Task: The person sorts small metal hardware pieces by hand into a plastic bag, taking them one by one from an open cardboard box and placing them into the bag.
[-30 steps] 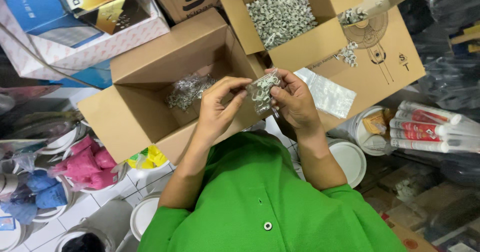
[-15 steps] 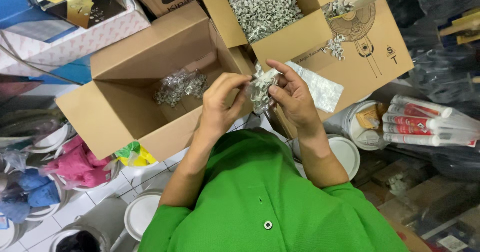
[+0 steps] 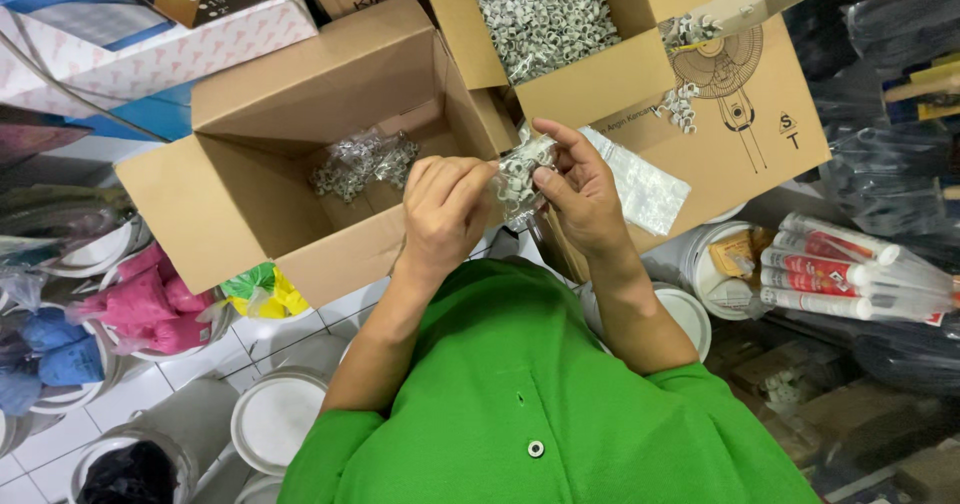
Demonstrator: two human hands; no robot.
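Head cam: left hand (image 3: 445,209) and right hand (image 3: 580,189) both pinch a small clear bag of white clips (image 3: 518,176) (fingers closed on it), mid-frame, beside the open cardboard box (image 3: 250,179).

Your hands meet on the small bag of clips (image 3: 515,179) at centre, with the open box (image 3: 300,164) at 9 o'clock, the clip-filled box (image 3: 560,34) at 12, and the tubes (image 3: 850,274) at 4.

A brown cardboard box (image 3: 300,154) stands open at centre-left. Beside it, a second open carton (image 3: 590,74) rests on a flat, printed one (image 3: 760,114).
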